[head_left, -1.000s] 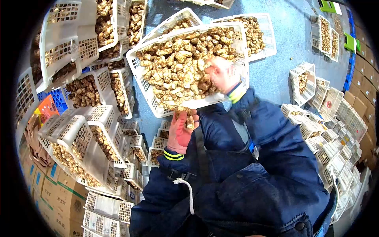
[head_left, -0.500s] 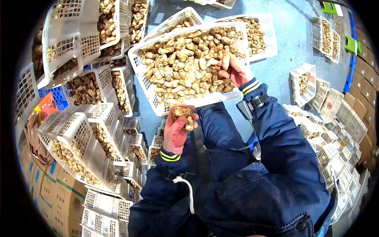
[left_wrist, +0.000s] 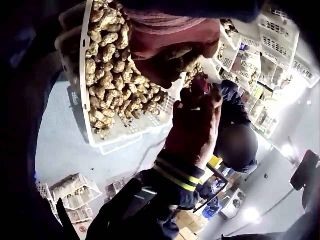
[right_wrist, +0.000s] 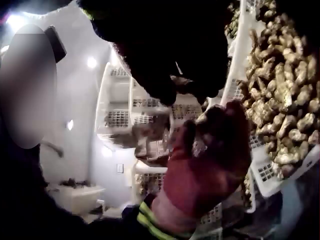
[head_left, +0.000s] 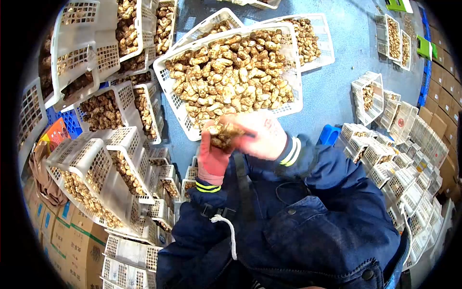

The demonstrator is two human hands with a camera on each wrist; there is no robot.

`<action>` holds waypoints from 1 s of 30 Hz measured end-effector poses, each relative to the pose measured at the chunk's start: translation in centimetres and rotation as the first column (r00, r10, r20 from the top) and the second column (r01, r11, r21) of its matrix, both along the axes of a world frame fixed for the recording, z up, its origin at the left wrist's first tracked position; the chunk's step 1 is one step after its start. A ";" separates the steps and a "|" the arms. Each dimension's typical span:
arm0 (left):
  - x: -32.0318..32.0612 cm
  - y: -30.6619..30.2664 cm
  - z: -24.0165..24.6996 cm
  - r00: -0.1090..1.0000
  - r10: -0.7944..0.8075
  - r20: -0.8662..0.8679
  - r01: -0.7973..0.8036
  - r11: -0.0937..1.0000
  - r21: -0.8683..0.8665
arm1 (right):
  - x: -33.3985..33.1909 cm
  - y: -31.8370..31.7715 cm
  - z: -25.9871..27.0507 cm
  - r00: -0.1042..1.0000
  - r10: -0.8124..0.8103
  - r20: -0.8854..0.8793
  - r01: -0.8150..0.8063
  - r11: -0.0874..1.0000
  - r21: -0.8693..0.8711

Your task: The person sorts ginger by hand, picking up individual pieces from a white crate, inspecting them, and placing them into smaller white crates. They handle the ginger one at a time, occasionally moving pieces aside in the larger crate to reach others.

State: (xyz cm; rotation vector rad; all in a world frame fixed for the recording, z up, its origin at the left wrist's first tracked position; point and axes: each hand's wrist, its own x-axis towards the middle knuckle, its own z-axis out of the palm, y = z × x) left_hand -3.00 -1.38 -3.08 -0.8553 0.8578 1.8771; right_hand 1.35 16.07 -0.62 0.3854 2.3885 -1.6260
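Note:
A white crate [head_left: 178, 103] heaped with knobbly brown-and-cream mushrooms [head_left: 240, 77] lies in front of the person. Just below its near edge, the left hand [head_left: 213, 159], in a reddish glove, grips a small bunch of mushrooms [head_left: 221, 139]. From the right, the right hand [head_left: 263, 136] meets this bunch, its fingers blurred and bent round a mushroom. The left wrist view has the left hand [left_wrist: 172, 45] close up beside the heap and the right hand [left_wrist: 192, 130] opposite. In the right wrist view the right hand [right_wrist: 170, 55] is dark, above the gloved left hand [right_wrist: 202, 170].
Two more crates of mushrooms, one at the right [head_left: 327, 45], lie beyond the main crate. Stacked white crates [head_left: 89, 159] stand on the left, with cardboard boxes [head_left: 79, 241] below. More crates [head_left: 399, 188] line the right. A person's dark sleeve [left_wrist: 232, 100] shows behind the hands.
My right hand has moved from the crate's right side, where it picked up a mushroom, down and left to my left hand. The left hand still holds its mushrooms, slightly higher.

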 end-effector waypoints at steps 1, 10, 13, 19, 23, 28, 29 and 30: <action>-0.1 -0.1 -0.1 0.997 0.035 0.073 -0.037 0.999 0.027 | -1.5 -0.3 2.1 0.999 0.035 -0.035 -0.038 0.995 -0.090; 0.5 -1.3 -1.5 0.953 0.129 0.272 -0.245 0.858 0.451 | 0.9 9.5 -21.3 0.951 -0.299 0.079 0.160 0.696 0.700; -0.4 -0.8 -0.5 0.972 0.104 0.209 -0.195 0.856 0.479 | 1.6 8.5 -20.4 0.871 -0.165 0.463 -0.214 0.722 0.658; 0.7 -0.9 -1.5 0.983 0.104 0.153 -0.160 0.894 0.419 | -1.6 7.6 -17.0 0.982 -0.173 0.078 0.077 0.741 0.667; 0.2 -0.7 -0.8 0.975 0.109 0.192 -0.169 0.927 0.334 | -7.4 4.9 -19.6 0.975 -0.156 0.157 -0.006 0.691 0.723; -0.5 -1.1 -0.9 0.955 0.220 0.199 -0.283 0.879 0.383 | -3.0 6.7 -19.2 0.869 -0.460 0.181 0.488 0.857 -0.166; -0.3 -1.6 -1.4 0.955 0.221 0.197 -0.285 0.866 0.412 | -2.5 6.8 -17.4 0.806 -0.507 0.306 0.592 0.696 -0.405; 0.0 -1.7 -1.3 0.954 0.222 0.203 -0.289 0.866 0.409 | -1.6 6.7 -16.4 0.735 -0.510 0.446 0.671 0.455 -0.586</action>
